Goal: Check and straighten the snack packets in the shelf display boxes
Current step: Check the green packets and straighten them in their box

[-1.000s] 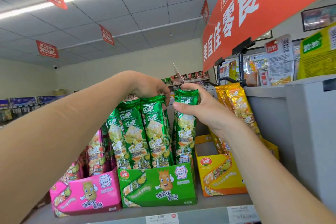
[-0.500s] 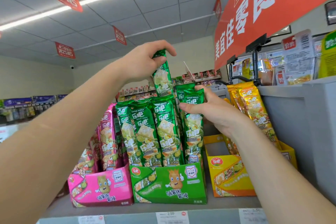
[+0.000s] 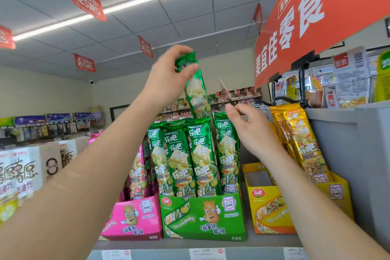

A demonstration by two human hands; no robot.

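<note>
One green packet (image 3: 195, 88) hangs above the green display box (image 3: 202, 217), its top end pinched in the left hand (image 3: 168, 72), its tail dipping behind the upright green packets (image 3: 190, 154) in that box. The right hand (image 3: 251, 129) hovers relaxed, gripping nothing, beside the rightmost packet's top. Pink box (image 3: 135, 219) on the left, yellow box (image 3: 272, 207) on the right, all on the shelf (image 3: 190, 245).

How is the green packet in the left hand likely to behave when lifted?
Probably light: the left hand holds the green packet up by its top alone. Likely stiff: it looks straight, not sagging. Its glossy film may slip.
</note>
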